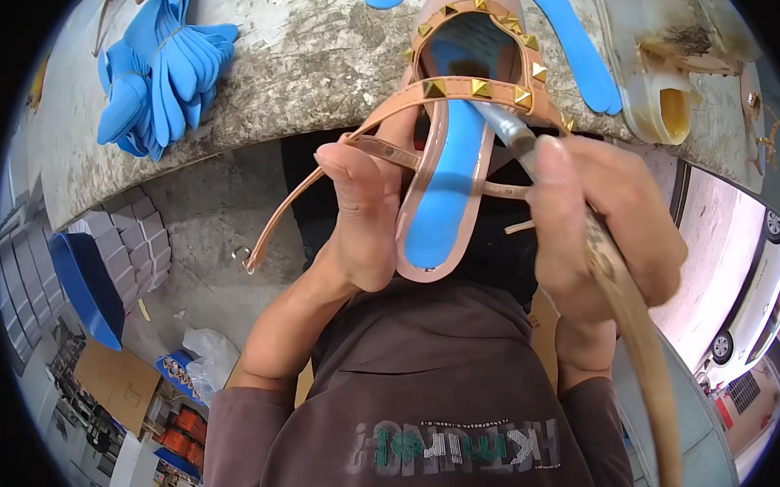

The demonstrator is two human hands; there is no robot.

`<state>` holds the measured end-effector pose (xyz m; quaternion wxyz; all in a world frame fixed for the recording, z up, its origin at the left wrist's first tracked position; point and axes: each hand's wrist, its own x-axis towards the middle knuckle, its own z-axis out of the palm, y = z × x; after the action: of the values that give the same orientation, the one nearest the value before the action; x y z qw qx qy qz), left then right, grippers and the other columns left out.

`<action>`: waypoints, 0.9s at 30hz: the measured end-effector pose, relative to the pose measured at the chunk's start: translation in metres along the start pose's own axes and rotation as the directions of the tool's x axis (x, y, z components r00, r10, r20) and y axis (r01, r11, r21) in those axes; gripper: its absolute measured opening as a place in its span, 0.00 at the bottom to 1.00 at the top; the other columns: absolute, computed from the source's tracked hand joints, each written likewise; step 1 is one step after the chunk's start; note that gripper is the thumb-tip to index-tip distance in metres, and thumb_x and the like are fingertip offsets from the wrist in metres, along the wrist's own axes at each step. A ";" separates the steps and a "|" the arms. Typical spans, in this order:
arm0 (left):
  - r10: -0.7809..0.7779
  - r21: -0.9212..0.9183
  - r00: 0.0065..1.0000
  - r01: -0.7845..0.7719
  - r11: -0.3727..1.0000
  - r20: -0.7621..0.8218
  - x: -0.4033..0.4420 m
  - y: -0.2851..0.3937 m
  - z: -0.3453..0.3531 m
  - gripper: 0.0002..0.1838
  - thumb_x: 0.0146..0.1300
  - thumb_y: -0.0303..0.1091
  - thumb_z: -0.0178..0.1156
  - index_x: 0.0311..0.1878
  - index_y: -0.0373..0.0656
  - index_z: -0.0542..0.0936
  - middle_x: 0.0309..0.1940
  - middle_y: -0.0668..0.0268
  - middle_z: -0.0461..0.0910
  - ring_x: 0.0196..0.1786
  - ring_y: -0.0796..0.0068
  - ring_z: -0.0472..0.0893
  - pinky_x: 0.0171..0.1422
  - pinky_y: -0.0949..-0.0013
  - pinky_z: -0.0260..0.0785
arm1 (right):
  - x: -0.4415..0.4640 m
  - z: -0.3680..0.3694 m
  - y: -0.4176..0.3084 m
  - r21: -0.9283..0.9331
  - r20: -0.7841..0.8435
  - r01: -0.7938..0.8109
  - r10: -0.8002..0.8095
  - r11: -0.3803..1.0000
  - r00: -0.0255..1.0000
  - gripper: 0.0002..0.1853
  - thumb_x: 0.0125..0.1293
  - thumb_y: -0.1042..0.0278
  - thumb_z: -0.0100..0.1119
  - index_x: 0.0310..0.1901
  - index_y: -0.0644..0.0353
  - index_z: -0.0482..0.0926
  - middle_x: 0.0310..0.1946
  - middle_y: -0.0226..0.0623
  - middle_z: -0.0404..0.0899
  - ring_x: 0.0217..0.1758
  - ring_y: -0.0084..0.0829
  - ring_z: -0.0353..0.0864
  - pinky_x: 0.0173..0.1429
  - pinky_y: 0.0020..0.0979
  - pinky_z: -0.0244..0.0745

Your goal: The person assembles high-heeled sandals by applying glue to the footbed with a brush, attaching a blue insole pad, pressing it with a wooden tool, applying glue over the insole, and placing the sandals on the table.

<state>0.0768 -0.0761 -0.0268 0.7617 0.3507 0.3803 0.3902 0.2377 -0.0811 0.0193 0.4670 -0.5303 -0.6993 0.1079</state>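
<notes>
Gold-studded pink sandal, blue-lined point(456, 168), is lying gripped in the left hand point(363, 212) while the right hand point(613, 214) is clasping a long wooden-handled tool point(621, 293), ideally angling clear of the straps point(466, 89).

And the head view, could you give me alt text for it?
A person's right hand guides a long-handled tool under the studded strap of a pinkish-tan shoe with a blue insole, while the left hand supports it. Bundled insole-shaped blue pieces lie on a worn work table.
</notes>
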 end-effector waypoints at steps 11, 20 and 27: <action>-0.053 0.058 0.998 0.054 0.997 -0.016 -0.007 0.003 0.003 0.68 0.48 0.89 0.22 0.78 0.37 0.44 0.77 0.58 0.52 0.77 0.65 0.56 0.79 0.61 0.48 | -0.004 -0.059 -0.003 0.531 0.371 -0.429 0.254 0.731 0.893 0.13 0.73 0.73 0.43 0.45 0.71 0.79 0.22 0.46 0.76 0.11 0.18 0.68 0.11 0.18 0.59; 0.072 0.044 0.995 -0.069 0.997 -0.069 -0.002 0.009 0.017 0.63 0.55 0.85 0.17 0.76 0.35 0.48 0.63 0.61 0.68 0.58 0.73 0.70 0.64 0.69 0.63 | 0.018 -0.035 -0.037 0.118 0.102 -0.595 0.587 0.795 0.803 0.15 0.71 0.66 0.52 0.30 0.69 0.78 0.18 0.47 0.77 0.11 0.18 0.67 0.14 0.18 0.60; 0.116 0.076 0.992 -0.111 0.991 -0.058 0.000 0.005 0.018 0.59 0.60 0.81 0.17 0.75 0.34 0.50 0.57 0.62 0.71 0.56 0.75 0.72 0.59 0.70 0.67 | -0.003 -0.044 -0.016 0.007 0.110 0.092 -0.093 0.996 0.990 0.03 0.66 0.77 0.57 0.34 0.65 0.79 0.30 0.47 0.82 0.22 0.32 0.82 0.23 0.25 0.75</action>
<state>0.0905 -0.0781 -0.0138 0.7127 0.3868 0.3973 0.4297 0.2612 -0.1048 0.0514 0.4328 -0.4901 -0.7477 0.1158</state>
